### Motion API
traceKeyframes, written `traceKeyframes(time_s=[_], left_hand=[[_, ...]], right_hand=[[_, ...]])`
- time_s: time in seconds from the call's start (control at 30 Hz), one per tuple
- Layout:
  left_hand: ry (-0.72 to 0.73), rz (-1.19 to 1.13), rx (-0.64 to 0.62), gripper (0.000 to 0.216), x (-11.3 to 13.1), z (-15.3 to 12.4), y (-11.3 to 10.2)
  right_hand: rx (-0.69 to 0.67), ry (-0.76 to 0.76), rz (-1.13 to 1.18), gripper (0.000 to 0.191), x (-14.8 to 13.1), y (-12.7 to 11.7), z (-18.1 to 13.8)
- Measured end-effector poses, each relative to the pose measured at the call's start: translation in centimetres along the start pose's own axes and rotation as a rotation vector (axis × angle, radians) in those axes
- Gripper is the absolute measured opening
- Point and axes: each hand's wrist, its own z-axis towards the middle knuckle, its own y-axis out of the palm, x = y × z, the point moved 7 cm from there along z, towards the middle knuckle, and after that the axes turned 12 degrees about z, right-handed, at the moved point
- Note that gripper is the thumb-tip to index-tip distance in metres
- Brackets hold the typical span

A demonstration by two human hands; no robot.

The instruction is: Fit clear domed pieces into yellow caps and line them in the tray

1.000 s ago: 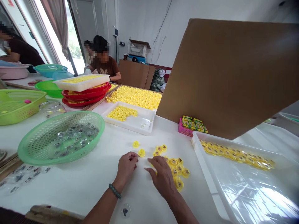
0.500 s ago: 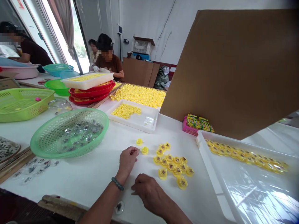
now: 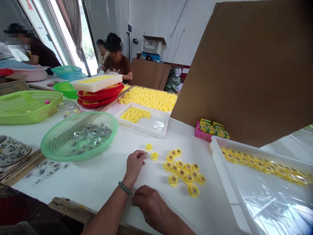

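My left hand, with a green bead bracelet on its wrist, hovers over the white table. Its thumb and fingertips are pinched together; whatever may be between them is too small to make out. Just beyond the fingertips lie two plain yellow round pieces. Lower and nearer to me, my right hand is curled at the table, its fingertips hidden beneath it. To the right of both hands sits a loose group of yellow round pieces with dark printed centres.
A green basket of clear printed discs stands left, with more discs beside it. Behind are a white tray of yellow pieces and red stacked trays. At right are a large white tray, a pink basket and a cardboard sheet.
My right hand has moved left and closed in toward where a clear printed disc lay near the table edge; that disc is out of sight now. My left hand keeps its pinch.
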Motion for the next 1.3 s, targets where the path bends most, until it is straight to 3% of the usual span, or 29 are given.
traceKeyframes(time_s=[0.17,0.3,0.5,0.6,0.8,0.9,1.0,1.1,1.2,1.3], left_hand=[[0.063,-0.042,-0.239,0.029,1.6,-1.5,1.7],[0.133,-0.018,-0.388,0.03,1.8,-2.5,2.8],[0.167,0.103,-0.352,0.018,0.6,-2.2,3.6],[0.181,0.183,-0.375,0.015,0.7,-2.6,4.2],[0.42,0.436,-0.259,0.021,2.1,-3.3,4.1],[0.307,0.296,-0.27,0.024,1.7,-2.9,4.1],[0.162,0.024,-0.373,0.029,1.5,-3.1,4.9],[0.107,-0.064,-0.436,0.031,1.7,-3.5,5.2],[0.116,0.064,-0.386,0.031,2.0,-2.9,4.5],[0.16,0.452,-0.164,0.026,3.0,-1.4,2.8]], right_hand=[[0.444,0.389,0.311,0.008,5.8,-5.2,-1.0],[0.624,0.488,0.331,0.006,7.6,-8.1,-1.8],[0.608,0.395,0.146,0.006,6.8,-8.7,-1.7],[0.577,0.395,0.17,0.011,6.9,-8.3,-1.7],[0.591,0.381,0.116,0.024,7.1,-8.8,-1.6],[0.611,0.357,0.067,0.032,6.6,-9.0,-1.4],[0.62,0.329,0.007,0.032,6.0,-8.9,-1.4],[0.633,0.309,-0.081,0.029,5.7,-8.9,-1.5],[0.649,0.3,-0.158,0.033,5.7,-9.2,-1.7],[0.738,0.311,-0.186,0.035,6.0,-10.3,-2.4]])
